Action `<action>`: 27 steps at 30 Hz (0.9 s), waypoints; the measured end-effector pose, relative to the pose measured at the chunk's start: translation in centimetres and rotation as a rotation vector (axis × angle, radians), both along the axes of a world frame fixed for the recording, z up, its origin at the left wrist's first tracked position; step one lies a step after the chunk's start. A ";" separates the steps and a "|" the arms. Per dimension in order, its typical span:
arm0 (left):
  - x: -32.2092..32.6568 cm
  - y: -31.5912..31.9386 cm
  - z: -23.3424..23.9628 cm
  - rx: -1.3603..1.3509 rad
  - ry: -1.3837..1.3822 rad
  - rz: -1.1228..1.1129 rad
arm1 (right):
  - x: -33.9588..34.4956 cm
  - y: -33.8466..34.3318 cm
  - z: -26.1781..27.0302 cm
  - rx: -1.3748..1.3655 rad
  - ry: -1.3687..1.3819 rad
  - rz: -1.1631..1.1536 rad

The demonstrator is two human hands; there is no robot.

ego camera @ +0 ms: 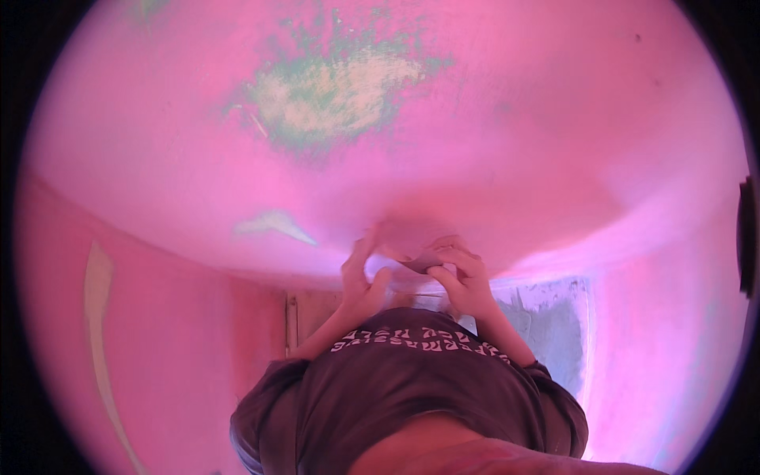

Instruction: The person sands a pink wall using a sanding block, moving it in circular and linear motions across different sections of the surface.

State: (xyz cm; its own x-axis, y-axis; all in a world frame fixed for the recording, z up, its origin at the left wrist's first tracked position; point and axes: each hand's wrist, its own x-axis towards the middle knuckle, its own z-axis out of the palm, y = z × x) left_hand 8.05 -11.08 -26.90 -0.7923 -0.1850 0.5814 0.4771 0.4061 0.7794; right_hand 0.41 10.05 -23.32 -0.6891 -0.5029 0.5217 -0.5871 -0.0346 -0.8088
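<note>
A thin, curled sheet (418, 252), which looks like sandpaper, is between my two hands in front of a pink wall (534, 130). My right hand (469, 276) pinches its right side between thumb and fingers. On the other side, my left hand (361, 282) has its fingers up at the sheet's left edge, with the thumb standing apart. Blur hides whether those fingers grip it. Higher on the wall, a large scuffed patch (332, 95) shows beige and green with streaky edges. A smaller pale patch (276, 225) lies left of the sheet.
Pink side walls stand at my left (172, 356) and right (641, 356). A long beige strip (98, 309) runs down the left one. Below my arms, a greyish surface (549, 326) shows at right and a brownish panel (317, 314) at left. My dark shirt (415, 380) bears writing.
</note>
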 end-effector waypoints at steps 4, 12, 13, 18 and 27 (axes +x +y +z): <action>-0.9 5.2 2.7 0.359 -0.228 -0.144 | -0.9 3.4 -0.8 -0.047 -0.213 -0.025; -0.7 9.0 7.4 0.305 -0.040 0.147 | -4.8 9.4 1.1 -0.032 0.023 -0.097; -0.4 8.3 9.0 0.330 0.139 0.326 | -6.0 9.8 0.5 -0.124 0.075 -0.160; -3.1 2.9 16.1 -0.007 0.662 1.120 | -8.2 11.9 1.5 -0.380 -0.069 -0.161; -8.9 3.1 19.2 -0.498 0.695 1.107 | -9.2 15.0 2.3 -0.286 -0.046 -0.079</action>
State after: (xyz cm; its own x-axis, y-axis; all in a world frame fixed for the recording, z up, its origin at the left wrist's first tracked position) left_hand -0.87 -7.94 -7.68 0.1013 -0.1782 0.9788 -0.0447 0.9820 0.1835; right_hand -8.83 25.02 -21.01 -0.7463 -0.2839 0.6020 -0.5603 -0.2202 -0.7985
